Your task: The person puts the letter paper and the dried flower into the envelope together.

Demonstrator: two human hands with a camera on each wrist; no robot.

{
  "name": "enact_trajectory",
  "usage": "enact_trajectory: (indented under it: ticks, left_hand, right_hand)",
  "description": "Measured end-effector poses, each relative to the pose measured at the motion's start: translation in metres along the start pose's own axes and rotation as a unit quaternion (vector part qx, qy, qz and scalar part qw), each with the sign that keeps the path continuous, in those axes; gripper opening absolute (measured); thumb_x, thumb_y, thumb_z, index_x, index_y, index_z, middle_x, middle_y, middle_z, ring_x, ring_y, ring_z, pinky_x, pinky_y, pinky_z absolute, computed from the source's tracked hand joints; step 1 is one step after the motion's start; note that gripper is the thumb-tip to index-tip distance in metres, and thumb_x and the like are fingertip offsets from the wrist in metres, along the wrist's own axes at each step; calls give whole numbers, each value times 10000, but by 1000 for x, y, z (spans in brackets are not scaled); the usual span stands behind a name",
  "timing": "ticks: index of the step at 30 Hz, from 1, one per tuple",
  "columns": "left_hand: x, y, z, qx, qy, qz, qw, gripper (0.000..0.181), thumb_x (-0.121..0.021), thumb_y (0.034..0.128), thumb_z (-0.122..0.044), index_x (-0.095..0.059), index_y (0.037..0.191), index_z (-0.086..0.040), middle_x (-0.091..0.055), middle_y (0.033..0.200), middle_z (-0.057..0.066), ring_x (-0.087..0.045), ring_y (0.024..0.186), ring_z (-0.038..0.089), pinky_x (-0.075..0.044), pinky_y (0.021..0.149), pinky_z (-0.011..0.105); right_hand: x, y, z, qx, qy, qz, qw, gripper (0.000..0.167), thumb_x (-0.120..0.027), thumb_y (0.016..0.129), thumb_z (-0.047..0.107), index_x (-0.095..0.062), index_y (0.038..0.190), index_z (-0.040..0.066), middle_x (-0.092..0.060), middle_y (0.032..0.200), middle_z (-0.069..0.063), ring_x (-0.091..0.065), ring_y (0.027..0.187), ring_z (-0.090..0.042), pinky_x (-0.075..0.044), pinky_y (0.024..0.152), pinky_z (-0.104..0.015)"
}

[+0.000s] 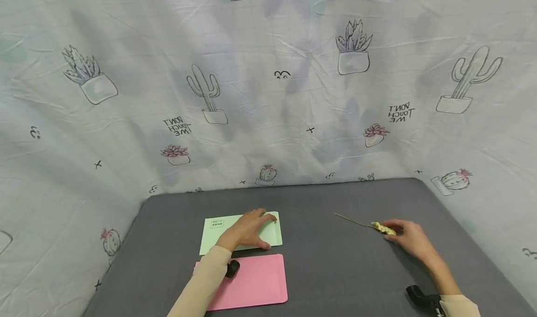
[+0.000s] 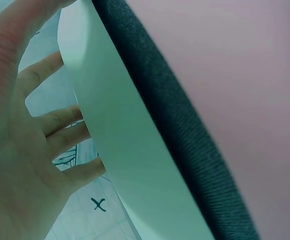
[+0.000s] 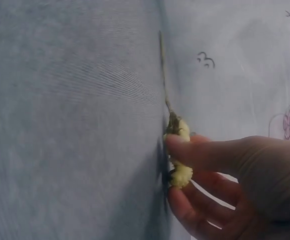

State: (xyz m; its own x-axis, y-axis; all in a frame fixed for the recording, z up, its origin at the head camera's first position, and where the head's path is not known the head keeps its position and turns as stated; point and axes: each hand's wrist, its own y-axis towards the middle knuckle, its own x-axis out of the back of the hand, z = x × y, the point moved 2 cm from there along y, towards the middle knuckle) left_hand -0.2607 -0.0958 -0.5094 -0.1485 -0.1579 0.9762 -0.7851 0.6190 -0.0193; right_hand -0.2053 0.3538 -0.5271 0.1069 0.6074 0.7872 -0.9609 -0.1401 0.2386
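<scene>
A pale green envelope (image 1: 272, 235) lies on the grey table, with printing at its left end. My left hand (image 1: 249, 228) is spread over it, fingertips at its far edge and thumb near its close edge. In the left wrist view, the left fingers (image 2: 65, 120) meet the long edge of the green paper, their tips partly hidden. Toward the right, my right hand (image 1: 409, 237) pinches the pale yellow head of a dried-looking flower (image 1: 382, 228) between thumb and fingers. Its thin stem points left and away along the table.
A pink envelope (image 1: 260, 279) lies just nearer than the green one, partly covered by the left sleeve (image 1: 201, 279). Behind the grey table (image 1: 319, 270) and along its sides hangs a pale cloth (image 1: 268, 98) printed with cacti.
</scene>
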Motion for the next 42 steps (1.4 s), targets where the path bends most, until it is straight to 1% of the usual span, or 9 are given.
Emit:
enact_trajectory:
  ticks: [4, 10, 17, 21, 26, 30, 33, 37, 42]
  left_hand:
    - [1, 0, 0, -4, -18, 15, 10000, 710, -832, 738, -438, -535, 1351, -241, -460, 1407, 138, -437, 1316, 318, -332, 1098, 524]
    - [1, 0, 0, 7, -33, 10, 10000, 708, -833, 737, -444, -532, 1346, -243, -461, 1403, 137, -435, 1317, 320, -329, 1098, 527]
    - [-1, 0, 0, -41, -79, 6, 10000, 703, -837, 731, -435, -537, 1335, -237, -467, 1391, 137, -439, 1310, 313, -329, 1098, 525]
    - [0, 0, 0, -19, -79, -19, 10000, 714, -840, 728, -433, -529, 1342, -242, -470, 1388, 130, -442, 1309, 309, -326, 1104, 515]
    - [0, 0, -1, 29, -92, -36, 9999, 726, -844, 722, -430, -524, 1346, -243, -467, 1393, 129, -447, 1309, 320, -330, 1104, 511]
    - [0, 0, -1, 57, -89, -31, 9999, 736, -842, 722, -437, -519, 1356, -248, -467, 1397, 124, -455, 1302, 320, -323, 1112, 503]
    - [-1, 0, -1, 47, -72, -75, 9999, 740, -840, 721, -437, -515, 1360, -254, -474, 1391, 118, -470, 1286, 321, -340, 1102, 497]
    - [0, 0, -1, 35, -120, -141, 9998, 738, -841, 722, -421, -513, 1361, -255, -477, 1387, 117, -475, 1278, 327, -358, 1085, 500]
    - [0, 0, 0, 38, -182, -145, 9997, 742, -842, 719, -418, -512, 1361, -248, -475, 1389, 116, -463, 1293, 323, -328, 1109, 497]
  right_hand:
    - [-5, 4, 6, 107, -120, -136, 9998, 282, -760, 795, 21, -717, 1072, -10, -713, 1014, -167, -673, 905, -357, -547, 735, -462]
    - [-10, 13, 20, 313, 100, -227, 9992, 236, -753, 823, 55, -734, 1057, 31, -725, 998, -116, -680, 898, -325, -556, 735, -428]
    - [-23, 25, 39, 614, 512, 48, 9968, 240, -749, 837, 82, -727, 1072, 34, -720, 1027, -112, -673, 936, -331, -567, 755, -378]
    - [-35, 35, 50, 705, 679, 214, 9950, 237, -746, 842, 84, -729, 1075, 47, -718, 1040, -102, -674, 938, -298, -571, 755, -330]
    - [-47, 43, 64, 912, 863, 434, 9911, 229, -743, 843, 80, -728, 1067, 35, -714, 1035, -116, -679, 912, -261, -570, 732, -299]
    - [-55, 47, 70, 990, 838, 579, 9899, 228, -742, 849, 93, -726, 1069, 37, -713, 1034, -110, -678, 901, -247, -564, 729, -290]
    - [-60, 51, 73, 1008, 746, 641, 9900, 223, -742, 851, 103, -728, 1065, 44, -715, 1029, -98, -679, 896, -238, -562, 730, -290]
    - [-66, 57, 79, 1143, 688, 698, 9886, 214, -739, 853, 105, -731, 1059, 45, -718, 1017, -93, -681, 890, -232, -565, 733, -301]
    - [-73, 64, 85, 1280, 779, 748, 9859, 210, -731, 856, 81, -730, 1060, 32, -720, 1017, -104, -685, 891, -237, -570, 741, -299]
